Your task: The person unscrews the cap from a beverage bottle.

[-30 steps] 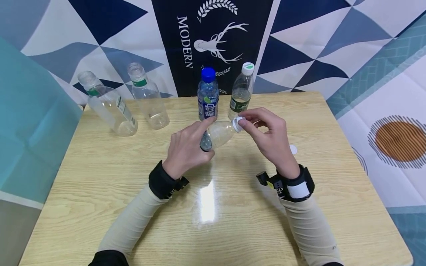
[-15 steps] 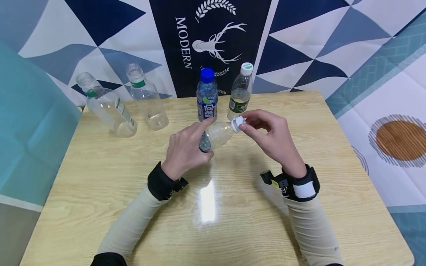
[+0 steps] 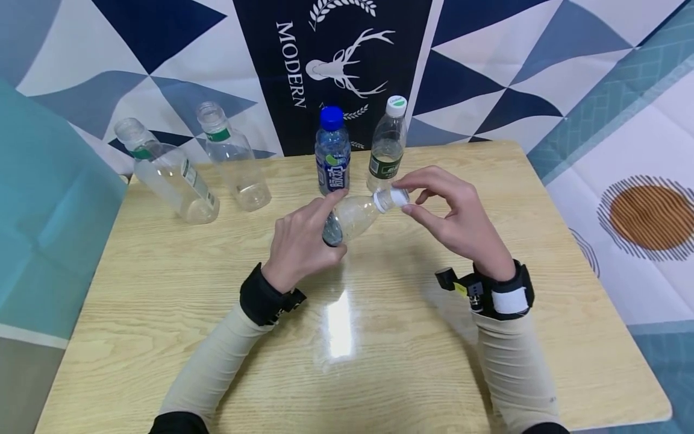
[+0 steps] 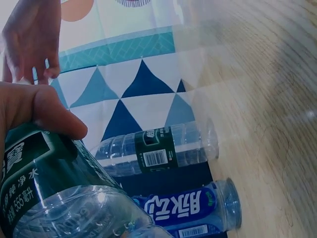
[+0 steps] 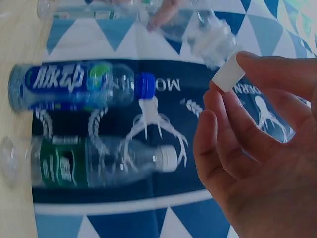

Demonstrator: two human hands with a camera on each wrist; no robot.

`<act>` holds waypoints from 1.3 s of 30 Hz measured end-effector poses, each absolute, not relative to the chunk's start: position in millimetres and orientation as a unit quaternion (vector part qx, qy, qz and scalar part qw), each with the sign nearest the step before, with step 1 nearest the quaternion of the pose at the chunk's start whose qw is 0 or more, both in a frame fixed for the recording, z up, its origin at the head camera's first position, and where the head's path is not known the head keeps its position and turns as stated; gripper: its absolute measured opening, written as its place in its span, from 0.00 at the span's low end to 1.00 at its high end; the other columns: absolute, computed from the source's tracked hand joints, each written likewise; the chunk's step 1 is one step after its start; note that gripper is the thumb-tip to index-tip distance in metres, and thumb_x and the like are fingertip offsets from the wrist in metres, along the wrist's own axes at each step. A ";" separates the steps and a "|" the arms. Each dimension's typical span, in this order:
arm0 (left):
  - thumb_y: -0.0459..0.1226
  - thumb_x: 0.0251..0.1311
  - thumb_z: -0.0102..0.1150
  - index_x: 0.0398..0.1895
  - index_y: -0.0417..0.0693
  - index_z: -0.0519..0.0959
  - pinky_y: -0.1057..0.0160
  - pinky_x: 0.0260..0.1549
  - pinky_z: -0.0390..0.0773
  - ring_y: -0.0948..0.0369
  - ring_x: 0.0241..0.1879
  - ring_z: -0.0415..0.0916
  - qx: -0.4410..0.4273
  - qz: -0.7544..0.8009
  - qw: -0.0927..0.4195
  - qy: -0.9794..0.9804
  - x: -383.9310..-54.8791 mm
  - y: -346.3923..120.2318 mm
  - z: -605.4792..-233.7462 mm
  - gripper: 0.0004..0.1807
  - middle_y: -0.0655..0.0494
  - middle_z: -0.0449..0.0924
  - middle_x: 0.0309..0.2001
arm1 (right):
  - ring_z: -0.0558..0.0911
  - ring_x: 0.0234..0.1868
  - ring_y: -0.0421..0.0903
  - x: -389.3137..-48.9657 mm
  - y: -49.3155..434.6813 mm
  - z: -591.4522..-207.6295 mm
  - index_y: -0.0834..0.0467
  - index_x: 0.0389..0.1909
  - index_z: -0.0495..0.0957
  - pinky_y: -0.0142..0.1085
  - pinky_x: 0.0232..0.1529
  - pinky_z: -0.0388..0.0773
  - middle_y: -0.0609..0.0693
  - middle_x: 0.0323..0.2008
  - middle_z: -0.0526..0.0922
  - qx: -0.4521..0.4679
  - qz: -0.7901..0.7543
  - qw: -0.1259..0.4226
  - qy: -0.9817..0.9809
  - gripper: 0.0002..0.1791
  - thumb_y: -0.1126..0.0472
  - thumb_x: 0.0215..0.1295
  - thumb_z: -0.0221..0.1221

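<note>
My left hand grips a clear plastic bottle around its body, tilted with the neck to the right. In the left wrist view its green label shows below the thumb. Between thumb and fingertips, my right hand pinches a white bottle cap at the bottle's mouth. From the right wrist, the cap sits right by the clear threaded neck, off its end. Behind stand a blue-capped bottle with a blue label and a white-capped bottle with a green label.
Two clear bottles without caps, one at the far left and another beside it, stand near the back edge of the wooden table. A patterned cloth hangs behind the table.
My right hand has moved slightly right with the white cap, drawing it off the neck, whose clear end now shows. My left hand keeps its grip on the bottle. The head view has shifted slightly.
</note>
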State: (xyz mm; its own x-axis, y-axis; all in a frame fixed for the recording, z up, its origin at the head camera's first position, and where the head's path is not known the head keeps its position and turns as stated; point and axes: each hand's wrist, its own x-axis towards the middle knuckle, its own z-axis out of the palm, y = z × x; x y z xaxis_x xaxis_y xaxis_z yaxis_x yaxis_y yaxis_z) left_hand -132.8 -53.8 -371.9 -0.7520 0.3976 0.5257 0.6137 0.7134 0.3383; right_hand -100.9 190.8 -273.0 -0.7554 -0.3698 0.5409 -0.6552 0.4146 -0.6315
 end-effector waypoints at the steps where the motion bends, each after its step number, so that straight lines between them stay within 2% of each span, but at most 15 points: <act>1: 0.48 0.28 0.63 0.64 0.58 0.69 0.64 0.08 0.62 0.64 0.19 0.65 -0.280 -0.256 0.212 -0.901 -132.7 -53.8 -371.9 0.46 0.58 0.79 0.37 | 0.77 0.42 0.49 -100.2 195.3 -274.0 0.70 0.44 0.80 0.35 0.37 0.75 0.57 0.43 0.80 0.304 0.440 0.165 -0.829 0.18 0.81 0.50 0.62; 4: 0.48 0.28 0.63 0.64 0.59 0.69 0.64 0.08 0.59 0.63 0.18 0.64 -0.277 -0.260 0.211 -0.901 -132.4 -54.2 -370.9 0.46 0.59 0.78 0.35 | 0.77 0.42 0.48 -98.0 215.1 -283.9 0.68 0.47 0.80 0.35 0.37 0.74 0.55 0.43 0.80 0.275 0.421 0.168 -0.848 0.19 0.79 0.51 0.63; 7: 0.48 0.28 0.63 0.65 0.59 0.69 0.64 0.07 0.58 0.63 0.17 0.62 -0.277 -0.264 0.214 -0.899 -132.1 -54.7 -370.0 0.47 0.60 0.77 0.33 | 0.76 0.41 0.44 -95.4 243.3 -306.3 0.63 0.50 0.78 0.33 0.36 0.73 0.49 0.43 0.80 0.225 0.388 0.165 -0.879 0.20 0.72 0.53 0.65; 10: 0.48 0.28 0.63 0.64 0.59 0.69 0.64 0.07 0.58 0.63 0.16 0.62 -0.279 -0.266 0.217 -0.897 -132.5 -55.1 -369.5 0.46 0.60 0.76 0.32 | 0.75 0.38 0.42 -89.0 272.0 -338.0 0.60 0.43 0.77 0.33 0.33 0.72 0.46 0.39 0.79 0.167 0.338 0.150 -0.914 0.15 0.67 0.54 0.66; 14: 0.48 0.29 0.63 0.64 0.59 0.69 0.64 0.07 0.58 0.63 0.17 0.63 -0.276 -0.266 0.220 -0.897 -133.5 -56.4 -369.0 0.46 0.59 0.79 0.35 | 0.75 0.31 0.45 -78.5 293.8 -377.0 0.56 0.31 0.75 0.38 0.26 0.70 0.49 0.33 0.78 0.105 0.250 0.090 -0.958 0.08 0.62 0.54 0.65; 17: 0.48 0.28 0.63 0.64 0.59 0.70 0.65 0.07 0.59 0.63 0.17 0.64 -0.273 -0.267 0.221 -0.897 -133.2 -56.8 -369.9 0.46 0.58 0.80 0.38 | 0.76 0.29 0.48 -74.0 299.9 -397.3 0.55 0.28 0.76 0.41 0.24 0.70 0.51 0.31 0.79 0.076 0.197 0.048 -0.976 0.08 0.58 0.53 0.65; 19: 0.47 0.28 0.63 0.64 0.59 0.70 0.65 0.07 0.59 0.64 0.18 0.64 -0.274 -0.268 0.219 -0.897 -133.1 -56.3 -371.2 0.46 0.57 0.80 0.38 | 0.77 0.30 0.49 -72.0 302.0 -405.8 0.55 0.28 0.76 0.43 0.24 0.71 0.51 0.30 0.79 0.062 0.182 0.040 -0.981 0.09 0.56 0.53 0.66; 31: 0.48 0.28 0.63 0.64 0.59 0.69 0.65 0.07 0.59 0.63 0.17 0.64 -0.276 -0.263 0.208 -0.901 -134.0 -54.1 -372.3 0.47 0.59 0.78 0.35 | 0.76 0.26 0.45 -71.0 304.1 -420.2 0.54 0.25 0.76 0.41 0.21 0.70 0.48 0.25 0.77 0.062 0.148 0.064 -0.985 0.11 0.56 0.49 0.68; 39: 0.47 0.28 0.63 0.63 0.58 0.69 0.65 0.08 0.62 0.64 0.19 0.65 -0.275 -0.266 0.206 -0.901 -133.1 -54.0 -371.7 0.46 0.56 0.80 0.40 | 0.74 0.26 0.45 -68.1 302.0 -417.4 0.54 0.28 0.76 0.41 0.21 0.69 0.48 0.27 0.77 0.059 0.148 0.051 -0.986 0.12 0.52 0.50 0.67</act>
State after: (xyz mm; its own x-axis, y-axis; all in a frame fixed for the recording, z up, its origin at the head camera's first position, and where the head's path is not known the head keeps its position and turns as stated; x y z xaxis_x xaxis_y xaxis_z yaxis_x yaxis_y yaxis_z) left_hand -133.1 -54.0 -371.7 -0.7633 0.3860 0.5180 0.6053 0.7074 0.3648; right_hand -68.1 302.0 -417.4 -0.9877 -0.1018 0.1189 -0.1322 0.9492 -0.2854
